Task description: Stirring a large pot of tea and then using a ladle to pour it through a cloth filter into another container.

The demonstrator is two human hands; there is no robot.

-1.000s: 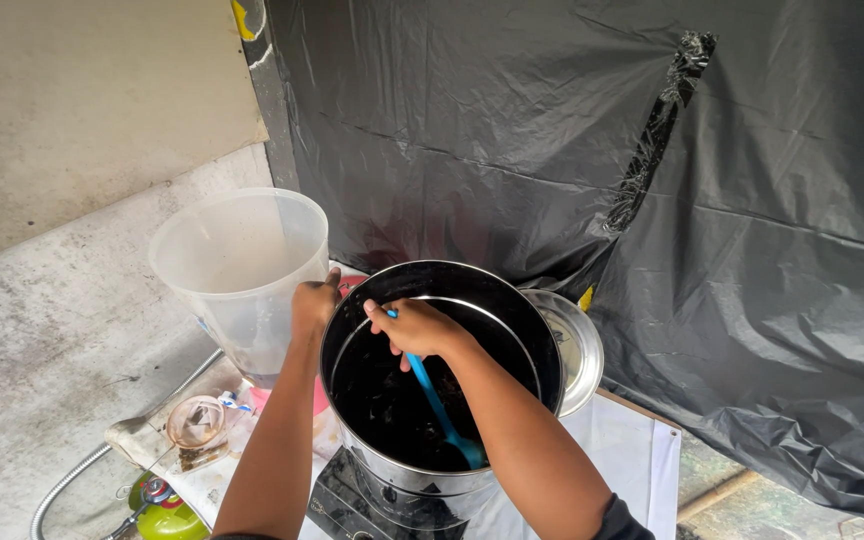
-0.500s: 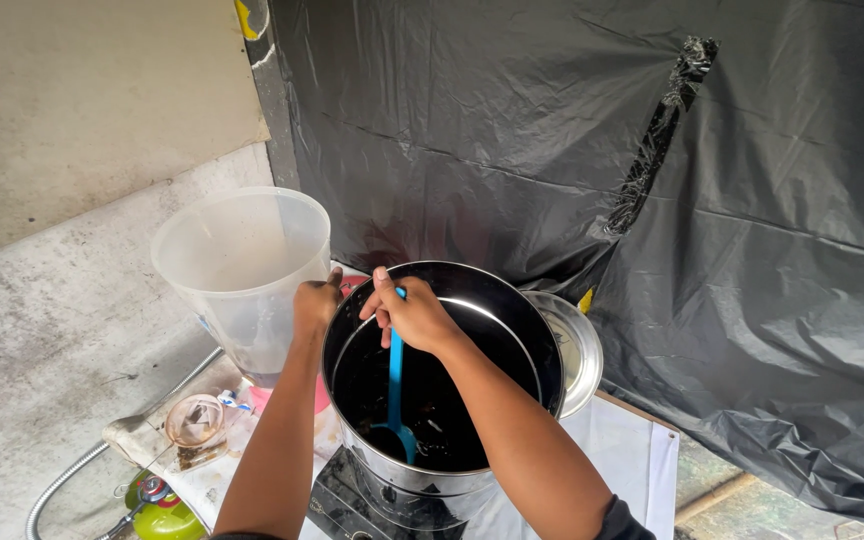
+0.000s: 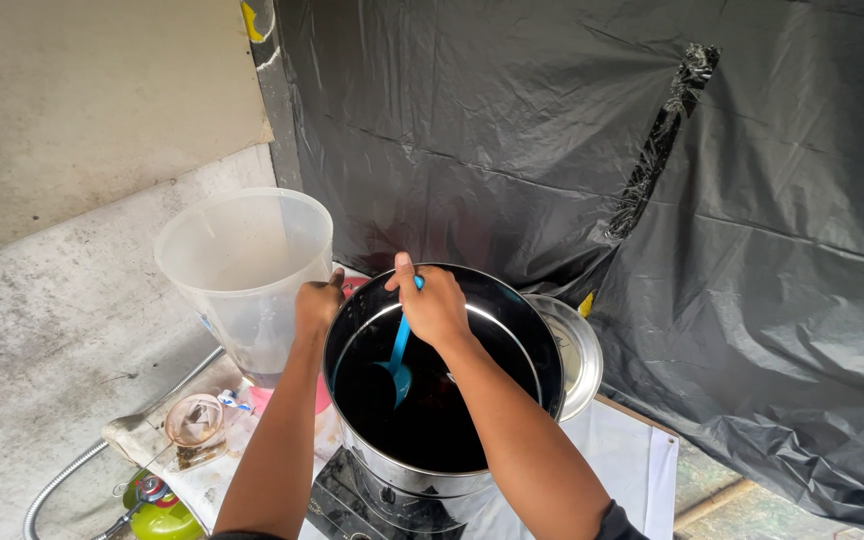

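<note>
Hands point(image 3: 434, 303) work a blue ladle point(image 3: 398, 352) in the steel pot point(image 3: 512, 330) — dark liquid point(image 3: 432, 420) inside.

Layout about the pot point(image 3: 512, 330): ladle point(image 3: 398, 358) inside it; bucket point(image 3: 245, 270) to its left; lid point(image 3: 574, 352) just right, behind the rim; stove point(image 3: 347, 500) beneath; gas cylinder point(image 3: 160, 512) and hose point(image 3: 67, 475) at lower left; plastic sheet point(image 3: 652, 150) behind.

Crinkled black plastic sheeting point(image 3: 572, 150) hung across the back and right, beside a stained pale concrete wall point(image 3: 92, 100) and grey concrete floor point(image 3: 42, 350) in daylight.
</note>
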